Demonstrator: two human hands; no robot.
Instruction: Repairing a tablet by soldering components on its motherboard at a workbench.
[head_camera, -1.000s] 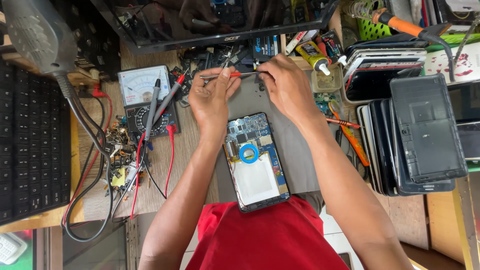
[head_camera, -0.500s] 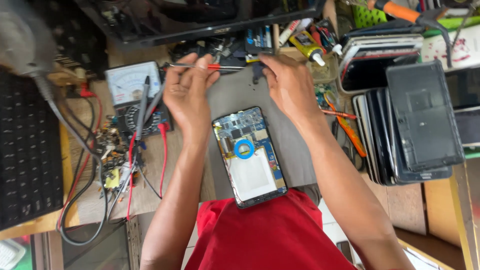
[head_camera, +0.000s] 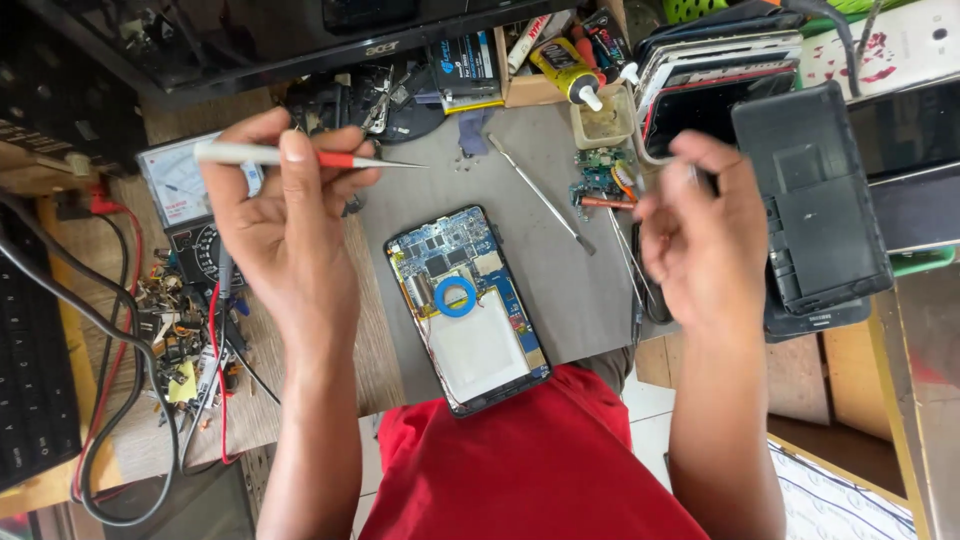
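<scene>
Horizontally, the left hand (head_camera: 290, 225) holds tweezers (head_camera: 300, 156), tip pointing right.

At frame centre, the opened tablet with blue circuit board (head_camera: 467, 308) carries a white battery and blue ring; the slim white-and-red, silver-tipped tool (head_camera: 300, 156), upper left, seems a screwdriver.

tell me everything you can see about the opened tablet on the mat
The tablet lies flat, back cover off, tilted with its top toward the upper left, on the grey mat at the bench's near edge. A dark frame surrounds a blue circuit board with black chips and metal shields at the top, a white battery pack fills the lower half, and a blue ring sits on the board just above the battery. Neither hand touches it.
</scene>
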